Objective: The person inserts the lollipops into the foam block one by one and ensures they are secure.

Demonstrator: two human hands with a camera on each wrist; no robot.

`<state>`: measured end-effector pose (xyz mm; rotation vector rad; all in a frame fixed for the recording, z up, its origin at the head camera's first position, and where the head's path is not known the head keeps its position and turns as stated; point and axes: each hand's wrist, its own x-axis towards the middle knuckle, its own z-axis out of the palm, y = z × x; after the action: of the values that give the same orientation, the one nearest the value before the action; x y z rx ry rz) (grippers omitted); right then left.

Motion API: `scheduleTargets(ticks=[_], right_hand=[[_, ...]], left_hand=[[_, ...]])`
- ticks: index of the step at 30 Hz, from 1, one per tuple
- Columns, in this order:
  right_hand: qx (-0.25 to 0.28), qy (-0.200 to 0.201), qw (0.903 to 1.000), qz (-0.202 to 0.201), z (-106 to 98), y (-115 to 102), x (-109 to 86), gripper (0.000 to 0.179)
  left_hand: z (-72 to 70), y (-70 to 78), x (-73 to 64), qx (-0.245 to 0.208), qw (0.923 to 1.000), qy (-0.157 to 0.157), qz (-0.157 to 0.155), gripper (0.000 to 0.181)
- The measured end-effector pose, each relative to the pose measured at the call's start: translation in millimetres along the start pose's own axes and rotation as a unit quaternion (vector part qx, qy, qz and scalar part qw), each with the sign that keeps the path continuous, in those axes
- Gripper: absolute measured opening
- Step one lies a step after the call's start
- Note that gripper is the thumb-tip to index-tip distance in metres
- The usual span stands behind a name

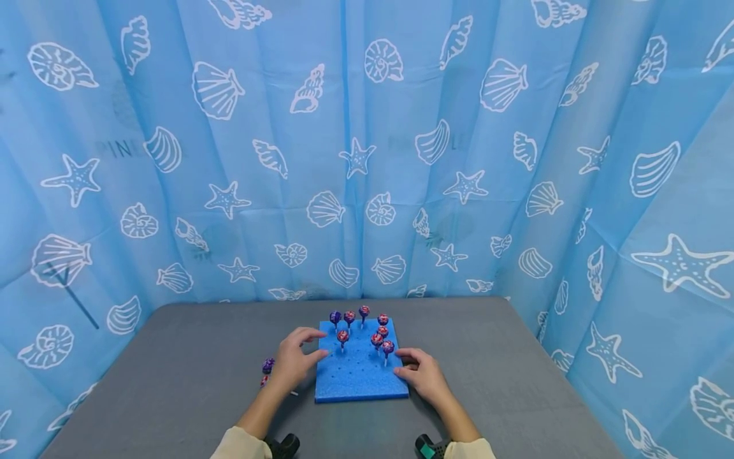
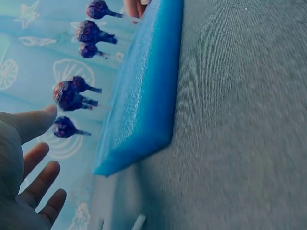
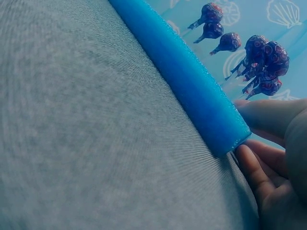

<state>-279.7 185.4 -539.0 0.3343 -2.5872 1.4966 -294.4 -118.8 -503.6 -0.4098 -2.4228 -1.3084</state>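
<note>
A blue foam board with rows of small holes lies on the table. Several wrapped lollipops, such as a red and purple one, stand upright in its far and right parts. My left hand hovers over the board's left edge, thumb and fingers spread, holding nothing; the left wrist view shows its loose fingers apart from the lollipops. My right hand holds the board's right edge. In the right wrist view one finger touches the board's lower corner and another digit lies along its upper side.
Left of the board, partly behind my left hand, a purple lollipop and a red one lie on the grey table. A white stick shows beside my wrist. A blue shell-print curtain hangs behind the table.
</note>
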Motion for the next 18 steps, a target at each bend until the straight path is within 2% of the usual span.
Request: scheduleTargets(ticks=[7,18], right_hand=[[-0.003,0.002,1.0000,-0.006,-0.1,0.9,0.2,0.033],[-0.001,0.005,1.0000,-0.004,1.2,3.6,1.3,0.032]], left_hand=[[-11.5,-11.7,-7.6,0.023,0.9995,0.011,-0.021,0.032],[-38.6,-35.5,-16.3,0.016,0.9987,-0.018,-0.045,0.036]])
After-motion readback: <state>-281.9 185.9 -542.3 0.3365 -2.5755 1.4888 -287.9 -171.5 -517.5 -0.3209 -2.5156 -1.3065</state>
